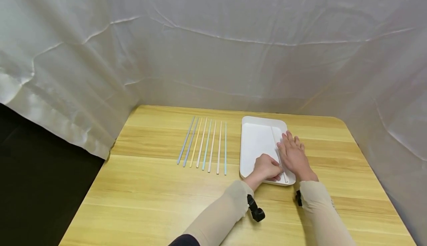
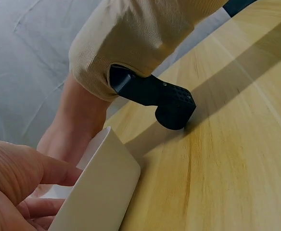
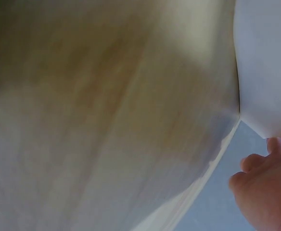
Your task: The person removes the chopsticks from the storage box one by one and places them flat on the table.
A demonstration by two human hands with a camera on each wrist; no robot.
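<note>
A white rectangular tray (image 1: 255, 142) lies on the table, with a thin white chopstick (image 1: 274, 136) lengthwise in its right part. My left hand (image 1: 267, 167) reaches over the near rim, fingers curled, and pinches the chopstick near its close end; its fingertips are partly hidden. In the left wrist view the tray's outer wall (image 2: 102, 185) stands beside the left hand (image 2: 15, 178). My right hand (image 1: 294, 156) lies along the tray's right rim with fingers extended. The right wrist view catches the right hand (image 3: 268, 192) by the tray wall (image 3: 265, 67).
Left of the tray, several chopsticks (image 1: 206, 146) in blue, yellow, pale and green tones lie spaced in a row on the wooden table (image 1: 143, 197). A pale curtain (image 1: 213, 64) hangs behind the table and at its sides. Each wrist carries a black camera mount (image 1: 256, 209).
</note>
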